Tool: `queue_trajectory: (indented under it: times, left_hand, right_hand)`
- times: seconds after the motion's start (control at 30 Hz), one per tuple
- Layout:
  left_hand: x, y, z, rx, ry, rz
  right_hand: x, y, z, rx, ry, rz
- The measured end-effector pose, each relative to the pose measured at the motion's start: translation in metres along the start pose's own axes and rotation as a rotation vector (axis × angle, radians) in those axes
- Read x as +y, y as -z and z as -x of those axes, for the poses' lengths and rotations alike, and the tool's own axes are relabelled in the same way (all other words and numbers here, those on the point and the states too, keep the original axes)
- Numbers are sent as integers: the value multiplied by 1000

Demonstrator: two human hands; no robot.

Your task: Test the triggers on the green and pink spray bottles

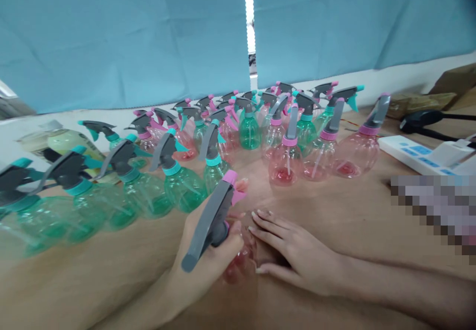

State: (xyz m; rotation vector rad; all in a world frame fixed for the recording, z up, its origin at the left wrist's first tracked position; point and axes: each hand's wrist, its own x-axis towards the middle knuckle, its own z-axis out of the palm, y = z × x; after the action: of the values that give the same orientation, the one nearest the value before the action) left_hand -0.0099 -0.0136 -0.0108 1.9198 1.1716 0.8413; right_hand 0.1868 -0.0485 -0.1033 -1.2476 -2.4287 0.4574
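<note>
My left hand [210,265] is closed around the neck of a clear pink spray bottle [243,265]. The bottle's grey spray head [211,216] has a pink nozzle, which points away from me, and it rises above the fist. My right hand [293,250] is low over the table just right of the bottle. Its fingers are stretched out, with the tips at the bottle's side; I cannot tell whether they touch it. The bottle's underside is partly hidden.
A row of green spray bottles [148,196] stands at the left. Pink spray bottles [285,164] stand ahead on the right, with several more of both colours behind. A white power strip [405,154] lies at the right, near a pixelated patch. Blue cloth [130,37] hangs behind.
</note>
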Motion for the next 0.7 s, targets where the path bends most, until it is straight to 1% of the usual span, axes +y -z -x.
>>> queue_trajectory:
  times: [0.07, 0.17, 0.27, 0.4, 0.53, 0.7]
  left_hand:
    - [3, -2, -1, 28, 49, 7]
    - [5, -3, -2, 52, 56, 8]
    - [6, -2, -3, 72, 22, -31]
    - [7, -1, -3, 51, -20, -83]
    - [9, 0, -4, 38, -94, -34]
    - [10, 2, -4, 34, -104, 15]
  right_hand:
    - [0, 0, 0, -3, 1, 6]
    - [0, 0, 0, 9, 1, 13]
    - [0, 0, 0, 23, 1, -4]
    - [0, 0, 1, 19, -5, -3]
    - [0, 0, 1, 15, 3, 31]
    - [1, -2, 2, 22, 6, 29]
